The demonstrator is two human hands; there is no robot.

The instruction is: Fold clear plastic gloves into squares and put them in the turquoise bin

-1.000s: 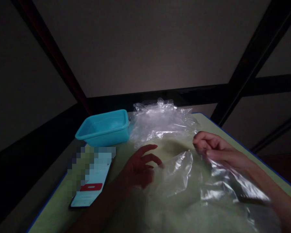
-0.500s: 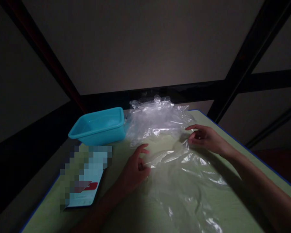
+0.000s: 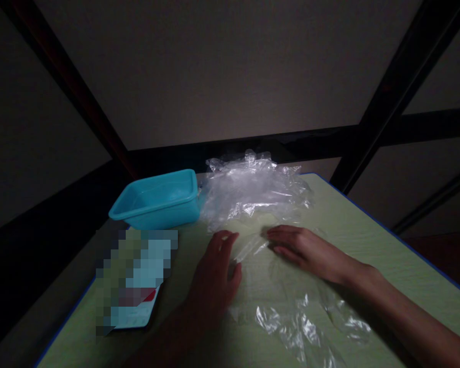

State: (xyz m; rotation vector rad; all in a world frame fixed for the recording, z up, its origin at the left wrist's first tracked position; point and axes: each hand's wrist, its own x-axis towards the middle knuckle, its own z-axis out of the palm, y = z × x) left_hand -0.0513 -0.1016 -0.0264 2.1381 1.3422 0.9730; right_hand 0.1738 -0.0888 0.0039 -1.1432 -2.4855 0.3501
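Observation:
A clear plastic bag (image 3: 279,306) lies spread on the table in front of me, its surface wrinkled and shiny. At its upper left edge is my left hand (image 3: 218,271), the thumb apart from the curved fingers. My right hand (image 3: 302,250) rests on the bag's upper right part, fingers stretched out and palm down. Just beyond both hands lies a pile of similar clear plastic bags (image 3: 253,189). Nothing shows gripped in either hand.
A turquoise plastic basin (image 3: 161,204) stands at the table's far left corner, touching or close to the pile. Nearer to me lies a phone-like flat device (image 3: 138,317), partly pixelated. The pale green table (image 3: 368,245) has a blue edge. Dark-framed panels (image 3: 230,76) rise behind it.
My right hand has moved left and nearer, going from a curled grip at the bag's edge to flat on it. The bag lies flatter. My left hand's fingers have spread slightly.

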